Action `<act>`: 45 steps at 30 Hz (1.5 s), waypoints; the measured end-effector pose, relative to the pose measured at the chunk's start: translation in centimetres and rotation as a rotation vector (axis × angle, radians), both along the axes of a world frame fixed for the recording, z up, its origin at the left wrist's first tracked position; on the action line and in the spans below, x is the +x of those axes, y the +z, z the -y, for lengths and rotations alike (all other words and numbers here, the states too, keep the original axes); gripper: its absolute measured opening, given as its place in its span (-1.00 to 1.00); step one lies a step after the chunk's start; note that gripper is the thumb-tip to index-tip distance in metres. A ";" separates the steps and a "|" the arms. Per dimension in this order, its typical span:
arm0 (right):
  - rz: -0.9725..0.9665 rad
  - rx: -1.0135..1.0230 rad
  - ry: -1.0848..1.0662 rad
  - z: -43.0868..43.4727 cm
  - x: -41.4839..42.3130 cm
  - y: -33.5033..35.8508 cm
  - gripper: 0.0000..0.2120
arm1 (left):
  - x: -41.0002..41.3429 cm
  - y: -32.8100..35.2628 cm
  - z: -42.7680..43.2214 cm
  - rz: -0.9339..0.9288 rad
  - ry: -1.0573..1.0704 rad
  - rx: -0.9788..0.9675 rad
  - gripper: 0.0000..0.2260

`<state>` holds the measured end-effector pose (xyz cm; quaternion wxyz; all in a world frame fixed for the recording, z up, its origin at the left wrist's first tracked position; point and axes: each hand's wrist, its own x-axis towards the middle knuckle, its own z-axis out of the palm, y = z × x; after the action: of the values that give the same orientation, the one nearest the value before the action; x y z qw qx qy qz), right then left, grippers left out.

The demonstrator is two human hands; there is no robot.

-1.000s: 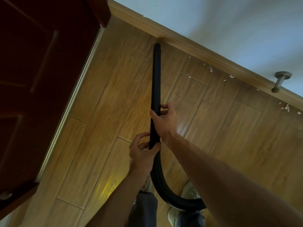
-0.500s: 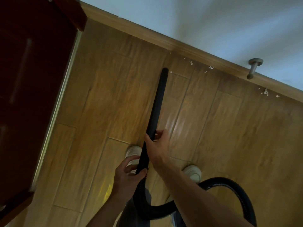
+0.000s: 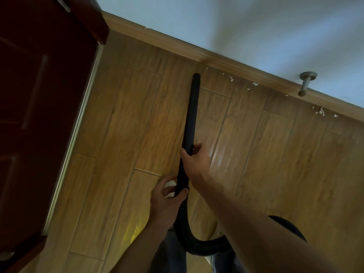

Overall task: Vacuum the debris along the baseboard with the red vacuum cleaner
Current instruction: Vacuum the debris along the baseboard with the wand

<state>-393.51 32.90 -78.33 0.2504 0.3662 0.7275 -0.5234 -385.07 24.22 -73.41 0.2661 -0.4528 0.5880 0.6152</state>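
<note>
Hose (image 3: 197, 246): its loop runs behind the right forearm (image 3: 246, 219).
Debris (image 3: 321, 111): white flecks, too small to identify.
Door (image 3: 39, 115): cut by the left edge.

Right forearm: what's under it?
The black hose passes beneath it and emerges at right; wood floor too. The hose stretch between is covered.
</note>
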 end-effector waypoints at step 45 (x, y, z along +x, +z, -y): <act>-0.003 0.089 -0.262 -12.4 1.9 0.2 -0.73 | -0.8 0.6 -9.8 -0.047 -0.336 0.003 -0.65</act>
<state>-391.60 45.31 -78.17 0.1622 0.4680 0.6962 -0.5195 -385.89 33.99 -72.80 0.3520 -0.3333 0.6607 0.5731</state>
